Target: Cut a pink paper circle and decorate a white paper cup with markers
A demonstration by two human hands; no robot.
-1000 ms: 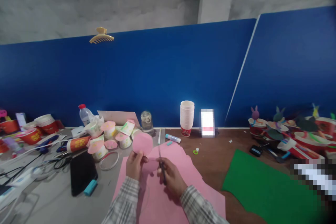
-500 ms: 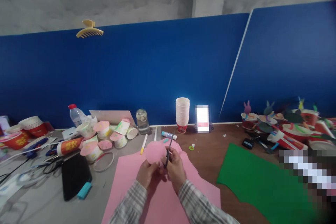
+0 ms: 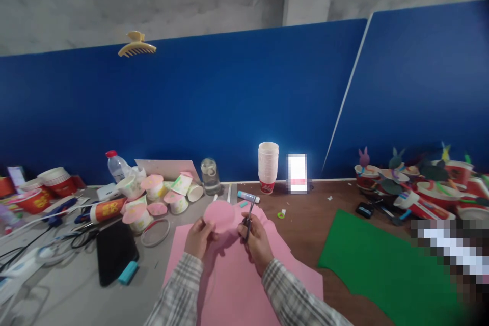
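Observation:
Between the fingers of my left hand (image 3: 199,238) is a round piece of pink paper (image 3: 219,215), held by its lower left edge. My right hand (image 3: 256,242) is closed around a pair of dark scissors (image 3: 249,220), whose blades point up and away from me. A small gap separates the scissors from the pink circle. Below both hands, large sheets of pink paper (image 3: 237,285) lie on the table. A glue stick (image 3: 248,197) with a blue and white body rests just past the scissors, its turquoise cap (image 3: 243,204) close by.
A stack of paper cups (image 3: 268,168) stands by the blue partition, right of a glass jar (image 3: 210,177). Green paper (image 3: 367,265) lies to the right. Decorated cups (image 3: 178,202), a black phone-like slab (image 3: 115,252) and cables crowd the left. More cup crafts (image 3: 435,191) fill the far right.
My left hand has moved left with the pink circle, away from the scissors. My hands were close together before and are now apart. The view has shifted slightly.

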